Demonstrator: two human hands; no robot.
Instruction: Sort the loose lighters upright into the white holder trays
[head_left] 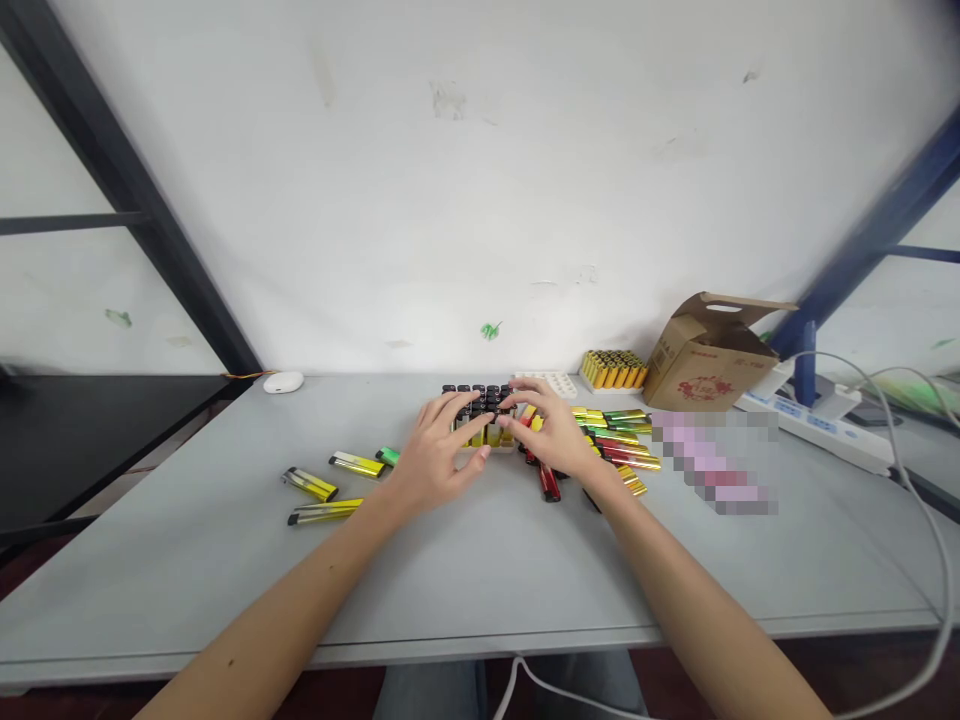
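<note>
Left hand (439,455) is spreading its fingers over the near left of the packed lighters (480,395), thumb standing off the index, no hold showing. Right hand (559,430) is curving over their right side, fingers half bent; can't tell if it's pinching one.

Layout, left to right: white case (283,382) is lying by the wall, loose lighters (310,484) are lying flat left of the left forearm. Packed lighters are standing upright, black ends up, in a pale tray (495,449) between the hands. Mixed pile (630,455) is spreading beside and under the right hand; second tray of yellow lighters (615,372) is standing behind it, just beside the carton (694,370).

Risks: fingertips are crowding the tops, so a sideways nudge could be tipping or skewing a row. Right wrist is sitting right over the pile, so a low sweep could be scattering it.

Hidden: fingers are covering the packed rows' right edge and fingertip contact; forearms are running off frame; pixelated patch is masking something pink.
</note>
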